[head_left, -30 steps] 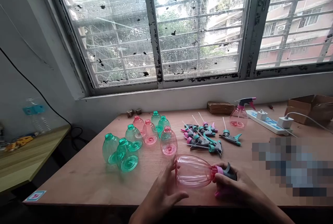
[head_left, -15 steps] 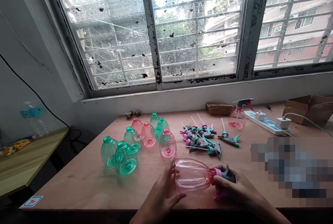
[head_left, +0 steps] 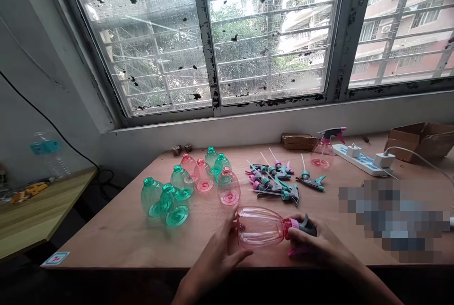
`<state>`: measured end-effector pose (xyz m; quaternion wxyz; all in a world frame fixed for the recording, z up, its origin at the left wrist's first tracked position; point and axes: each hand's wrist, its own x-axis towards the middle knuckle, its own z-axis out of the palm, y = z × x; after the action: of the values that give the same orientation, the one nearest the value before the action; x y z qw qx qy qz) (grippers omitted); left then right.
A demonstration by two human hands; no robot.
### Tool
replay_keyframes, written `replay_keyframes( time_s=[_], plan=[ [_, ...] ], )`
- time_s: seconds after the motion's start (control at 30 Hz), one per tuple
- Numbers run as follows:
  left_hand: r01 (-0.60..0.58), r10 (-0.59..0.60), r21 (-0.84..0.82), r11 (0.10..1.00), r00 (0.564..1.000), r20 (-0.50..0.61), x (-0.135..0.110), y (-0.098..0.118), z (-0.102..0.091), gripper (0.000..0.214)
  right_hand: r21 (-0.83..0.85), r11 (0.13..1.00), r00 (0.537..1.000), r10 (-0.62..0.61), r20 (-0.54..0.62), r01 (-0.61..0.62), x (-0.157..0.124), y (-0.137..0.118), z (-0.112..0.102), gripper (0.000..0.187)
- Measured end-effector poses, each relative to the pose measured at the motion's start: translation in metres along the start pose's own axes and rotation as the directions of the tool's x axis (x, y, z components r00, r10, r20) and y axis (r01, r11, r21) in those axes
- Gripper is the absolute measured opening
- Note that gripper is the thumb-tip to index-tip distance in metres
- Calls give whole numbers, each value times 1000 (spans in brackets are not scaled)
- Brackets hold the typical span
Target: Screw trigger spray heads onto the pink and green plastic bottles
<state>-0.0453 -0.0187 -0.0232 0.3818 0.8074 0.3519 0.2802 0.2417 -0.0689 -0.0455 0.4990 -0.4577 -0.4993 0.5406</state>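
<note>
A clear pink spray bottle [head_left: 260,227] lies sideways above the table's front edge, its base toward the left. My left hand [head_left: 220,250] cups that base, fingers behind it and the thumb below. At the neck, my right hand [head_left: 321,243] is closed around the pink collar and the dark trigger spray head [head_left: 308,225]; the palm hides part of the head. Just beyond the held bottle stands an open pink bottle [head_left: 229,189]. Several loose trigger spray heads [head_left: 273,179] with straws lie in a pile behind my right hand.
Several open green bottles [head_left: 173,213] and more pink ones [head_left: 204,177] stand left of centre. A complete pink spray bottle [head_left: 322,153] is at the back, beside a white power strip [head_left: 365,161] and a cardboard box [head_left: 422,142]. A blurred patch covers the right side.
The view has tipped down slightly, so the scene sits higher at the front. Both hands keep their hold on the pink bottle, with little other visible change.
</note>
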Motion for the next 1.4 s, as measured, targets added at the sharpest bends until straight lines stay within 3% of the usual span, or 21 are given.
replay_keyframes(
  time_s=[0.1,0.3,0.53,0.73,1.03,1.27,1.4],
  plan=[
    [21,-21,-16,1000,1000,8,0,2,-1,109,-32,999,1000,-6,-12,6,-2,-4,2,43],
    [-11,12,53,999,1000,-13,0,1,-3,91,-28,1000,1000,1,-24,-2,-2,-6,5,45],
    [-11,11,-4,1000,1000,22,0,-4,-1,111,-68,998,998,-14,-55,10,-1,-5,5,49],
    [5,-5,47,999,1000,-10,-1,7,-5,90,-33,999,999,5,-51,-6,-2,-7,6,47],
    [-13,13,-49,999,1000,9,-1,1,-2,104,-91,996,997,-19,-76,12,-1,-1,5,53],
    [-41,41,1,999,999,-5,-1,0,-3,94,-43,999,997,-19,-78,16,-2,-7,8,47],
    [-60,61,-33,998,998,26,-1,-2,-3,108,-21,1000,998,6,-70,-7,-3,-10,10,50]
  ],
)
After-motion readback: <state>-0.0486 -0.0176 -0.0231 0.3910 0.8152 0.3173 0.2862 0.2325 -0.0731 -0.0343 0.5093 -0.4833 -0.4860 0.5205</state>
